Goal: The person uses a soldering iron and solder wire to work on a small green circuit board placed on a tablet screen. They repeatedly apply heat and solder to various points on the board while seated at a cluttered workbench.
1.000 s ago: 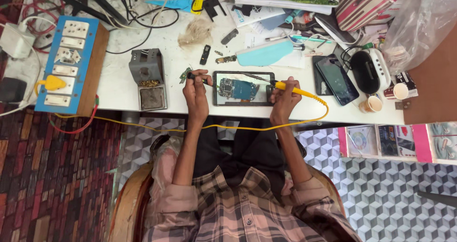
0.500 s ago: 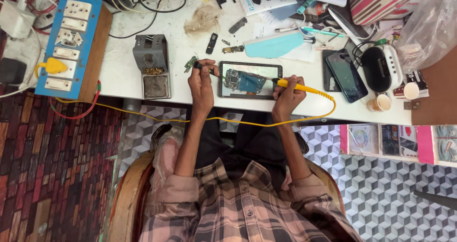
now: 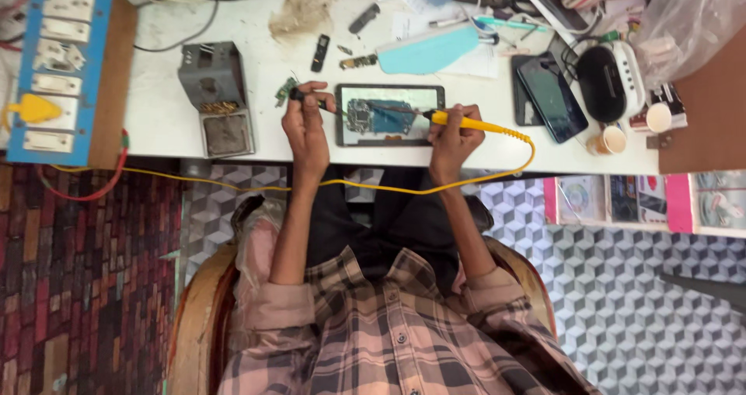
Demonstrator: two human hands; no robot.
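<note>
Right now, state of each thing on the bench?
Left hand: grips a thin dark tool, tip at the board.
Right hand: grips the yellow iron, tip on the board.
Board: bare, lying on the tablet.
Tablet: flat on the table.
Phone: screen dark.
Yellow cord: slack, hanging off the table edge.
Yellow plug: seated in the switchboard.

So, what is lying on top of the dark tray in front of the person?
On the dark tray lies a blue circuit board. The yellow soldering iron reaches over it; the tray surface beneath the board is covered.
</note>
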